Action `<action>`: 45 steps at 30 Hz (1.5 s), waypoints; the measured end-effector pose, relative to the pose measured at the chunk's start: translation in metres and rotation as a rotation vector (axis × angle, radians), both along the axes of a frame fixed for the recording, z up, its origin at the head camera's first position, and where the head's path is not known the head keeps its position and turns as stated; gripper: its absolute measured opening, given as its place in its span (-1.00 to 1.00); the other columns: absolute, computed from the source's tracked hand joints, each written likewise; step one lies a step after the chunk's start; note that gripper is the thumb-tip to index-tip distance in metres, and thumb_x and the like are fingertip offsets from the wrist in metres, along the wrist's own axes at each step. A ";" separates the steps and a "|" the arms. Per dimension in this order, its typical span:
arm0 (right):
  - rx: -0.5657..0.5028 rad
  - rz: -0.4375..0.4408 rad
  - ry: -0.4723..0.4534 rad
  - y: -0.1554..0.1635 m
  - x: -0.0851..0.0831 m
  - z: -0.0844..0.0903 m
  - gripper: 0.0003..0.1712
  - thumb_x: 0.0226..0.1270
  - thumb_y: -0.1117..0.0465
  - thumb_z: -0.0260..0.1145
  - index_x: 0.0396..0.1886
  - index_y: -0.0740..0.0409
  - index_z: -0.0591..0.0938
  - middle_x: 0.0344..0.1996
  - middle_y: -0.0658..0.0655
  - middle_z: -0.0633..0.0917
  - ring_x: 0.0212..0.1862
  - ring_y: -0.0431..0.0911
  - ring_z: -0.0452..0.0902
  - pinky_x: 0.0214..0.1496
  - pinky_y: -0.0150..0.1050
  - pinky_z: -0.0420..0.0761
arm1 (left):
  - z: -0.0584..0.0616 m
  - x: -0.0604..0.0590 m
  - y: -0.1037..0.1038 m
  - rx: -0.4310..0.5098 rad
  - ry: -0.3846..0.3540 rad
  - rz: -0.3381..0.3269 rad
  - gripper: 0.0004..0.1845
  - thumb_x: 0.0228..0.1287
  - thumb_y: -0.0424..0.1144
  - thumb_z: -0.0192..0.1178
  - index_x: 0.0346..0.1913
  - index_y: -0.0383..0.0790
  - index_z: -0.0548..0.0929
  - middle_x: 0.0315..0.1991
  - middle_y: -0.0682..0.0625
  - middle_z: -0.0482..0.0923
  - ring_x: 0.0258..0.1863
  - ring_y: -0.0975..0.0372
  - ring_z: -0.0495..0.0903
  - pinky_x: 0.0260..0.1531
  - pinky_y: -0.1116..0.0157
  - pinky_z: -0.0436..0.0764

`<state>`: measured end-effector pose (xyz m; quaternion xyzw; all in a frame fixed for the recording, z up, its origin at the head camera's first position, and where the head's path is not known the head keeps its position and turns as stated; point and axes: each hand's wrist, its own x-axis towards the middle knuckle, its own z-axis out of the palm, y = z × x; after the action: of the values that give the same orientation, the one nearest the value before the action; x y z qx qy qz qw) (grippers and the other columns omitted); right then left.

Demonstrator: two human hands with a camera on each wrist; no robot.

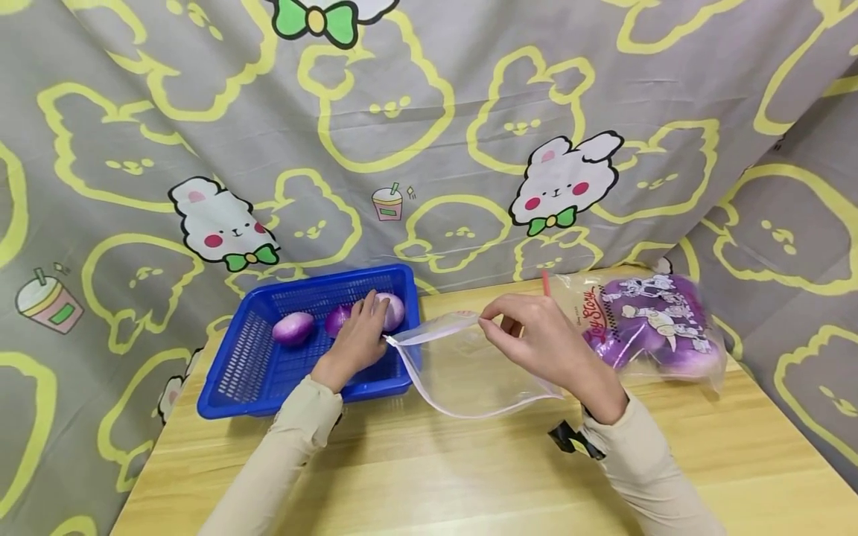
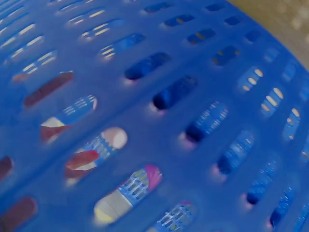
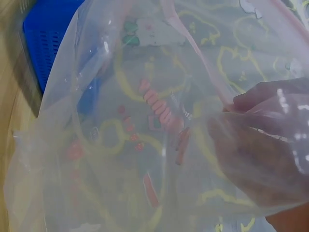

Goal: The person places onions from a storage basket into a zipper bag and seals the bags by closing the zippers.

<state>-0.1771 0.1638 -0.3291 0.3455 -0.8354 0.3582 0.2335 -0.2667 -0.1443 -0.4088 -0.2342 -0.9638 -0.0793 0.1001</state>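
Observation:
My left hand (image 1: 358,335) reaches into a blue plastic basket (image 1: 261,409), its fingers lying against a pale purple onion (image 1: 392,313) at the right end. Whether the thumb goes round that onion is hidden. Beside the hand lies a darker purple onion (image 1: 337,321), and farther left a purple-and-white onion (image 1: 293,328). With thumb and fingertips, my right hand (image 1: 536,339) pinches the rim of a clear zip bag (image 1: 462,372). The bag's mouth gapes toward the basket, its slider end near my left wrist. The left wrist view shows only the perforated basket wall (image 2: 145,116).
A filled clear printed bag (image 1: 653,327) holding purple onions lies on the table (image 1: 436,476) to the right, behind my right forearm. A patterned grey curtain (image 1: 429,134) hangs directly behind the table, close to the basket's far rim.

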 end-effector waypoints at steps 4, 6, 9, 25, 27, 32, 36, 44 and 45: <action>0.014 0.002 0.005 0.001 0.000 0.002 -0.92 0.27 0.35 0.34 -0.34 0.13 0.73 -0.46 -0.06 0.72 -0.52 -0.35 0.52 -0.45 -0.39 0.60 | 0.000 0.000 0.003 -0.011 -0.118 0.043 -0.12 -0.04 -0.47 0.31 0.44 -0.39 0.23 0.36 -0.46 0.22 0.20 -0.38 0.37 -0.08 -0.25 0.57; 0.015 0.005 0.002 0.001 0.000 0.003 -0.92 0.28 0.36 0.34 -0.34 0.14 0.73 -0.46 -0.05 0.72 -0.52 -0.35 0.52 -0.44 -0.39 0.60 | 0.000 0.001 0.002 -0.011 -0.152 0.083 -0.07 -0.02 -0.47 0.32 0.50 -0.33 0.17 0.32 -0.43 0.25 0.12 -0.36 0.42 -0.13 -0.23 0.59; 0.012 0.001 -0.009 0.002 0.001 0.003 -0.92 0.28 0.38 0.34 -0.33 0.16 0.74 -0.45 -0.04 0.73 -0.52 -0.34 0.53 -0.44 -0.38 0.60 | -0.001 0.002 0.001 -0.023 -0.155 0.135 -0.06 -0.03 -0.46 0.32 0.50 -0.25 0.20 0.21 -0.44 0.30 0.00 -0.33 0.46 -0.23 -0.20 0.61; 0.038 -0.017 -0.057 0.007 0.004 0.003 -0.92 0.29 0.35 0.35 -0.33 0.13 0.75 -0.46 -0.06 0.72 -0.51 -0.36 0.54 -0.43 -0.39 0.61 | 0.005 -0.002 0.010 -0.124 -0.078 0.051 -0.20 0.00 -0.42 0.35 0.40 -0.29 0.35 0.39 -0.27 0.33 0.23 -0.23 0.42 -0.06 -0.19 0.59; 0.034 -0.010 -0.058 0.006 0.004 0.003 -0.92 0.29 0.36 0.35 -0.33 0.15 0.75 -0.46 -0.06 0.72 -0.51 -0.36 0.54 -0.43 -0.40 0.61 | 0.007 -0.001 0.013 -0.153 -0.071 0.050 -0.26 0.03 -0.41 0.35 0.37 -0.26 0.41 0.37 -0.26 0.35 0.18 -0.24 0.44 -0.09 -0.20 0.60; 0.033 -0.006 -0.054 0.006 0.006 0.002 -0.93 0.30 0.35 0.35 -0.32 0.17 0.75 -0.46 -0.06 0.72 -0.52 -0.36 0.54 -0.44 -0.40 0.60 | 0.008 0.002 0.017 -0.170 -0.079 0.084 -0.37 0.03 -0.40 0.36 0.26 -0.27 0.49 0.32 -0.25 0.37 0.11 -0.26 0.46 -0.15 -0.20 0.62; 0.031 -0.015 -0.042 0.007 0.007 0.004 -0.94 0.29 0.34 0.36 -0.33 0.14 0.75 -0.49 -0.07 0.72 -0.53 -0.37 0.53 -0.44 -0.40 0.60 | 0.008 0.002 0.015 -0.132 -0.140 0.124 -0.28 0.00 -0.41 0.38 0.31 -0.29 0.42 0.32 -0.25 0.33 0.10 -0.27 0.45 -0.17 -0.21 0.62; 0.039 0.003 -0.036 0.009 0.009 0.005 -0.94 0.29 0.35 0.36 -0.33 0.17 0.75 -0.47 -0.05 0.73 -0.52 -0.35 0.54 -0.44 -0.40 0.60 | 0.007 -0.001 0.013 -0.092 -0.125 0.147 -0.25 -0.05 -0.39 0.43 0.29 -0.31 0.39 0.22 -0.31 0.36 0.01 -0.33 0.49 -0.22 -0.20 0.63; 0.038 0.002 -0.038 0.009 0.010 0.004 -0.94 0.29 0.35 0.36 -0.33 0.18 0.75 -0.47 -0.05 0.73 -0.52 -0.34 0.55 -0.44 -0.39 0.60 | 0.007 0.000 0.014 -0.091 -0.121 0.141 -0.26 -0.06 -0.40 0.43 0.28 -0.30 0.40 0.21 -0.31 0.36 0.00 -0.34 0.48 -0.24 -0.20 0.64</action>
<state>-0.1675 0.1728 -0.3248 0.3438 -0.8459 0.3491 0.2106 -0.2668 -0.1299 -0.4021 -0.1650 -0.9847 -0.0421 0.0361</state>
